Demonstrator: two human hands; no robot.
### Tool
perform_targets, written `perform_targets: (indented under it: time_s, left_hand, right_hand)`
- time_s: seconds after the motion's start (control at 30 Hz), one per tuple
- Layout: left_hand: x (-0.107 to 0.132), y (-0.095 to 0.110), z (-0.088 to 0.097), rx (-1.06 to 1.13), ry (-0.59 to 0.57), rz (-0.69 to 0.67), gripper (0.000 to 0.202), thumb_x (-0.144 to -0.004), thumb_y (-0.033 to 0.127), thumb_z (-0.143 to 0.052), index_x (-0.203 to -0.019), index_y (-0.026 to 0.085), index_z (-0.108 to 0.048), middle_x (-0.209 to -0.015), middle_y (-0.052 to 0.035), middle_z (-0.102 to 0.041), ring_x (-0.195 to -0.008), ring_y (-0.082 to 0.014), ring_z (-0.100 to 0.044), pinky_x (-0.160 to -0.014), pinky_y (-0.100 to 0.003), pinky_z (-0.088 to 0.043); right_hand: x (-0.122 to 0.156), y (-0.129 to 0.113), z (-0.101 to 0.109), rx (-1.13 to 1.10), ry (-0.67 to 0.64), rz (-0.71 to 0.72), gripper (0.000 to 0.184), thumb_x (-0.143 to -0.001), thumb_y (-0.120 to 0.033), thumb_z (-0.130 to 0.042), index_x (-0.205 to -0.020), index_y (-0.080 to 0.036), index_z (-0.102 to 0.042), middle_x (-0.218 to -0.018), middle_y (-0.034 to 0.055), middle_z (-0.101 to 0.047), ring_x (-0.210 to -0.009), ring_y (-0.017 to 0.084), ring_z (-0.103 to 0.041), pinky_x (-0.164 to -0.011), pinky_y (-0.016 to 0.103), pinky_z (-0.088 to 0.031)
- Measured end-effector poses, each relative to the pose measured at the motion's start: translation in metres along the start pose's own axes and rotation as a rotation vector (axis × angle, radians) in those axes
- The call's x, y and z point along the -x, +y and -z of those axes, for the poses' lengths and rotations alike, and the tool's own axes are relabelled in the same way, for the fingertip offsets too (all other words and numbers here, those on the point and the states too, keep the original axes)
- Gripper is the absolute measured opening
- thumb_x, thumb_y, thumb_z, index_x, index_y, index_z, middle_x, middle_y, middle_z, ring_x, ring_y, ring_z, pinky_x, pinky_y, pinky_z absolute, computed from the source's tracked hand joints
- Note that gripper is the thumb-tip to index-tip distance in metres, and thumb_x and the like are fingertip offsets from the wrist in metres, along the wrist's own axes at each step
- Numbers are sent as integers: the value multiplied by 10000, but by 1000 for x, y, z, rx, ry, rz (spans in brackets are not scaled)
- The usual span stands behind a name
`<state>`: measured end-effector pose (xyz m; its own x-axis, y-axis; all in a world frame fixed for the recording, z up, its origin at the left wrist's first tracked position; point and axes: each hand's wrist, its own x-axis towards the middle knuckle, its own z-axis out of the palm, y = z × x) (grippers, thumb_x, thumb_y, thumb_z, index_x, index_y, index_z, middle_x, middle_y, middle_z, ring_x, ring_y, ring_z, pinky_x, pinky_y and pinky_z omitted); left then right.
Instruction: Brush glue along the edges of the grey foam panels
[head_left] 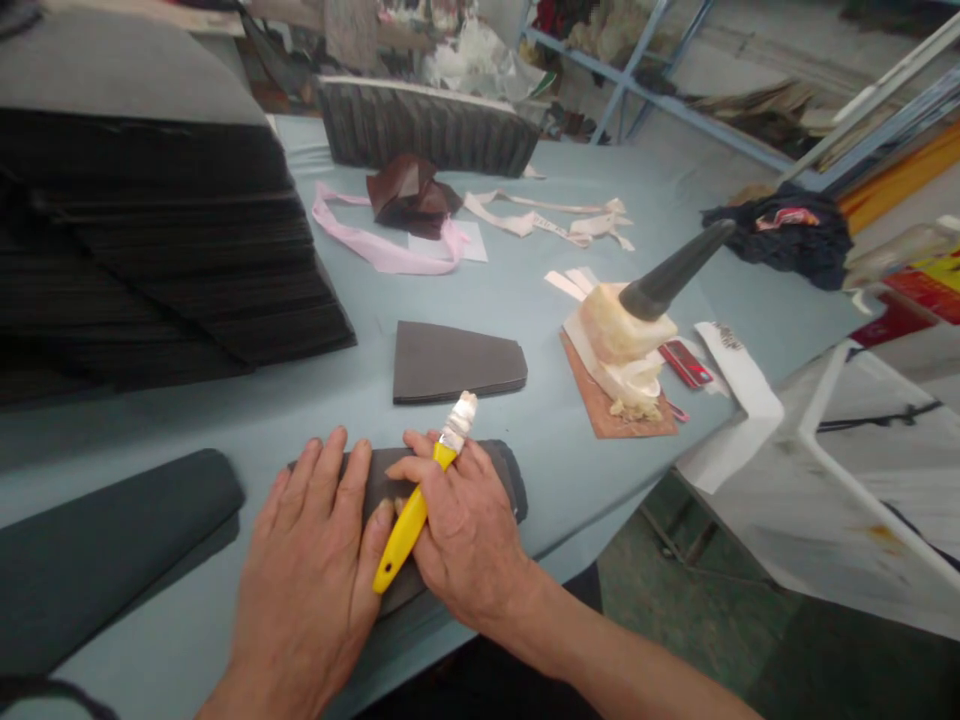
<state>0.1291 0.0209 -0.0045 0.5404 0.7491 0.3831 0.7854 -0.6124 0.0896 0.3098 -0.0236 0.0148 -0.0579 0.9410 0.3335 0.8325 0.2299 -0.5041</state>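
Yellow brush [409, 525] slanting across the right hand [469, 530], held in its curled fingers, whitish tip pointing away, as that hand also leans on the dark panel [506, 470] near the surface's [337, 390] front edge! Left hand [311, 560] lies flat on the panel's other end, fingers spread. Danger: uneven pressure could skid the panel; a loose grip could drop that tip onto the grey stack [457, 362] beyond, marking it if wet.
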Motion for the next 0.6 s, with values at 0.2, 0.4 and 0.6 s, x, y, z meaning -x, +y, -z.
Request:
perform_targets:
  time_s: [0.2, 0.4, 0.6]
  left_hand:
    - [-2, -5, -8, -64, 40, -26, 607, -1157, 353, -292, -1554, 54, -639, -1671, -266, -598, -1542, -448, -576, -1229, -637, -503]
    - [-3, -12, -18, -135, 54, -35, 604, -1152, 345, -307, -1536, 73, -685, -1663, -250, -617, -1546, -439, -590, -1232, -639, -525]
    - [5, -22, -46, -175, 119, -10, 561, -1133, 347, -396, -1578, 155, -677, -1676, -182, -629, -1536, -395, -617, -1240, -592, -541]
  right_hand:
    - [-3, 1, -3, -74, 31, -19, 435, -945, -95, -579, -1353, -224, -659, -1585, 161, -711, -1431, 334, -670, -1265, 567, -466]
    - [-5, 5, -5, -38, 20, 47, 505, -893, -55, -574, -1370, -197, -663, -1562, 174, -722, -1406, 341, -680, -1278, 585, -480]
    - [-3, 19, -14, 30, 28, 55, 491, -917, -71, -567, -1371, -225, -675, -1553, 162, -740, -1434, 371, -687, -1271, 664, -491]
